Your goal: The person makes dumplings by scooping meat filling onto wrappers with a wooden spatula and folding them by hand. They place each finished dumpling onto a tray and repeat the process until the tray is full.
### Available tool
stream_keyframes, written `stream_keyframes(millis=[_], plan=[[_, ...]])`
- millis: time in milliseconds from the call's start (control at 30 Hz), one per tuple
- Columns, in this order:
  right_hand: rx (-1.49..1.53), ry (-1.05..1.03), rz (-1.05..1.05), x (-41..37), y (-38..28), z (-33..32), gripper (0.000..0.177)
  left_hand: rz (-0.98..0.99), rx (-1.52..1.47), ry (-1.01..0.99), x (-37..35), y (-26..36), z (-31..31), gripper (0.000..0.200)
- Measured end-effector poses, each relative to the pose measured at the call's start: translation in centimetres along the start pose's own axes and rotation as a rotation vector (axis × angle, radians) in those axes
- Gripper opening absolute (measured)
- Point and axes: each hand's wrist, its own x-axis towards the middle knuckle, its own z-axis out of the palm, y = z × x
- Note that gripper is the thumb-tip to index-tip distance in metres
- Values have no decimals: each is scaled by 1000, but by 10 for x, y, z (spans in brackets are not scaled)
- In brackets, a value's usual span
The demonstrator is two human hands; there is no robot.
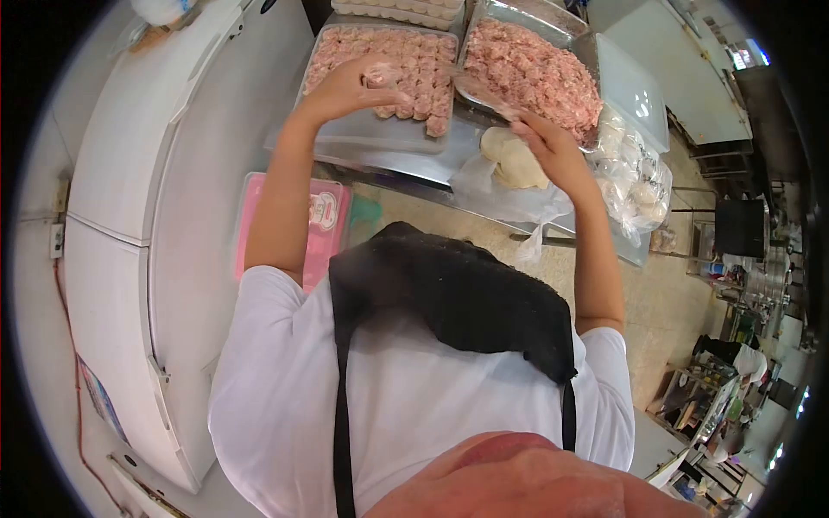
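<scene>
My left hand (pixel 358 86) is curled above a tray of meat dumplings (pixel 423 82). A small meat-filled dumpling (pixel 378 78) sits between its thumb and fingers. My right hand (pixel 548 147) grips a thin, flat spatula (pixel 479 93), blurred, which points left between the dumpling tray and a metal pan (pixel 574 26) of raw minced meat (pixel 531 73). Just below that hand, a stack of pale, round dough wrappers (pixel 514 160) lies on an opened plastic bag (pixel 473 181).
Bagged pale, round items (pixel 635 177) stand right of the pan, near a clear plastic lid (pixel 635 91). More stacked trays (pixel 401 13) are at the back. A pink box (pixel 324 229) is below the table's front edge (pixel 406 180). A white fridge (pixel 112 198) stands at left.
</scene>
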Motion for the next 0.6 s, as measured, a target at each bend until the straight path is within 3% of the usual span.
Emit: stream_keyframes(millis=[33, 133, 233, 267, 433, 533, 600], plan=[[44, 69, -3, -10, 16, 3, 36, -24, -45, -21, -6, -11, -9, 53], [302, 123, 299, -52, 63, 4, 33, -208, 155, 21, -22, -82, -6, 51], [512, 183, 537, -93, 66, -6, 31, -100, 391, 142, -30, -116, 21, 58], [573, 218, 587, -104, 64, -8, 31, -169, 376, 155, -28, -118, 26, 61], [519, 295, 656, -134, 70, -11, 32, -414, 349, 120, -19, -83, 55, 78], [536, 313, 608, -135, 86, -6, 33, -323, 374, 257, -10, -109, 74, 77], [471, 293, 571, -131, 96, -8, 33, -322, 461, 233, 5, -127, 76, 79]])
